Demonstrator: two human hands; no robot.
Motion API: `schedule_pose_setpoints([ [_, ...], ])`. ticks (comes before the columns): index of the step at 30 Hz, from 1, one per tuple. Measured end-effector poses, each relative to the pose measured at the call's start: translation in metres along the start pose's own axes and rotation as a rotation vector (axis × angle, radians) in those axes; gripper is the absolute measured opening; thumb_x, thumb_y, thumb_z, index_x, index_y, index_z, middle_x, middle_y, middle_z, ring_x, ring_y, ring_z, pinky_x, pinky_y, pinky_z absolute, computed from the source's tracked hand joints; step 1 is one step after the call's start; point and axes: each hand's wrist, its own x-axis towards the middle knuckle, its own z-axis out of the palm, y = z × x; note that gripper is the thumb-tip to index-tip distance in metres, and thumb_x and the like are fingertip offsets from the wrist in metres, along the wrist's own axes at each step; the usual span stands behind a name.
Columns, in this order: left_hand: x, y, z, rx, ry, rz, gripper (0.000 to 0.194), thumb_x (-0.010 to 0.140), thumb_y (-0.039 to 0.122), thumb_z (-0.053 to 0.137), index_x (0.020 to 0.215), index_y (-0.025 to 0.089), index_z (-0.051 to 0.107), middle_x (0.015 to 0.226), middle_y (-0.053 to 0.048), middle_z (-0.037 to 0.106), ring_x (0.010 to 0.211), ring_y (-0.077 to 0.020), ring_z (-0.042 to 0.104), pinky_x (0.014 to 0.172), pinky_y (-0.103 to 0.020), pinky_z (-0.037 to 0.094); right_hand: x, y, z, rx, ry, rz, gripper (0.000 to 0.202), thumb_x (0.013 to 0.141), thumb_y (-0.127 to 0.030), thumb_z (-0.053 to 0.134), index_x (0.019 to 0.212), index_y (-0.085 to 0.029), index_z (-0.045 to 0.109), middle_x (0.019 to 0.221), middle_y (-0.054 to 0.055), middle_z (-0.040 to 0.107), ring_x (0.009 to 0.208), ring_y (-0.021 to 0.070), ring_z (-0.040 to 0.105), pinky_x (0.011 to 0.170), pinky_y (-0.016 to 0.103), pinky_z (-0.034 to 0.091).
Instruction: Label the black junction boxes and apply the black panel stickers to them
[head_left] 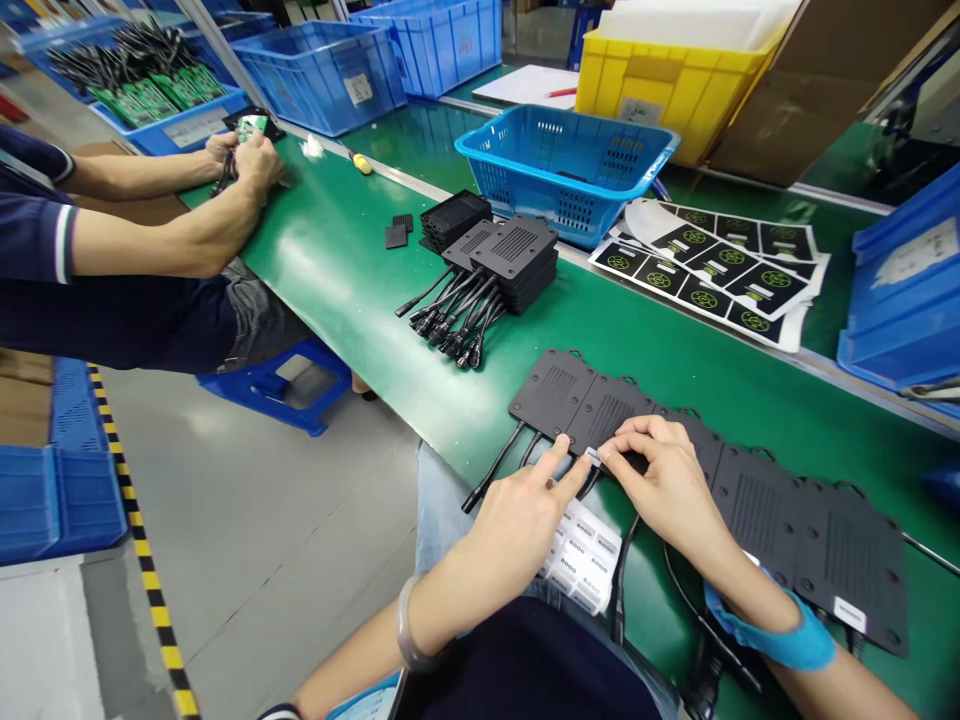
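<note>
I judge that I'm sticking a small white label [592, 456] onto a black box [616, 408], second from the left in the row on the green tabletop [360, 300]. The label sits at the box's near edge. The next move seems to call for squaring it up and pressing it flat.

My right hand [664, 465] pinches the label's end between thumb and finger, the other fingers curled, forearm angled in from lower right. My left hand [521, 515] reaches from lower left, palm down, two fingers spread and touching around the label, above the label sheet [585, 565].
</note>
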Motion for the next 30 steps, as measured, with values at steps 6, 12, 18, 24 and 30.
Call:
schedule_pose_setpoints([
  [6, 0.000, 0.004, 0.002, 0.012, 0.023, -0.001, 0.074, 0.081, -0.003, 0.043, 0.150, 0.022, 0.037, 0.157, -0.019, 0.033, 0.089, -0.0223, 0.072, 0.071, -0.034, 0.061, 0.000, 0.003, 0.000, -0.052, 0.003, -0.041, 0.020, 0.083, -0.037, 0.058, 0.072, -0.026, 0.071, 0.093, 0.007, 0.064, 0.094, 0.0277, 0.052, 0.088, 0.049, 0.039],
  [12, 0.001, 0.010, -0.007, -0.003, -0.006, -0.036, 0.066, 0.084, -0.005, 0.037, 0.146, 0.018, 0.039, 0.157, -0.020, 0.034, 0.094, -0.0266, 0.072, 0.067, -0.037, 0.062, -0.008, 0.002, -0.006, -0.234, 0.017, -0.354, 0.022, 0.095, -0.025, 0.049, 0.102, -0.015, 0.067, 0.101, 0.012, 0.063, 0.098, 0.0250, 0.057, 0.084, 0.042, 0.049],
  [18, -0.003, -0.002, 0.001, -0.369, 0.183, -0.073, 0.058, 0.084, -0.006, 0.032, 0.139, 0.013, 0.037, 0.149, -0.017, 0.046, 0.117, -0.0269, 0.064, 0.086, -0.042, 0.059, -0.025, 0.000, -0.018, -0.653, -0.054, -0.681, 0.047, 0.084, 0.003, 0.040, 0.119, -0.012, 0.068, 0.132, 0.022, 0.057, 0.117, 0.0388, 0.053, 0.088, 0.056, 0.049],
  [24, -0.017, -0.009, 0.009, -0.722, 0.596, -0.032, 0.047, 0.099, 0.013, 0.036, 0.144, 0.020, 0.028, 0.123, -0.011, 0.064, 0.102, -0.0183, 0.066, 0.086, -0.034, 0.056, -0.029, -0.025, -0.027, -0.160, -0.036, -0.416, 0.025, 0.095, -0.028, 0.052, 0.114, -0.021, 0.067, 0.110, 0.008, 0.071, 0.097, 0.0230, 0.068, 0.079, 0.036, 0.059],
  [30, -0.026, -0.003, -0.001, -0.918, 0.757, 0.023, 0.036, 0.097, 0.017, 0.045, 0.133, 0.020, 0.044, 0.090, -0.002, 0.068, 0.077, -0.0137, 0.065, 0.074, -0.026, 0.052, -0.029, -0.049, -0.010, 0.163, -0.108, -0.312, 0.018, 0.092, -0.042, 0.057, 0.099, -0.028, 0.065, 0.084, -0.002, 0.073, 0.074, 0.0134, 0.070, 0.066, 0.019, 0.056],
])
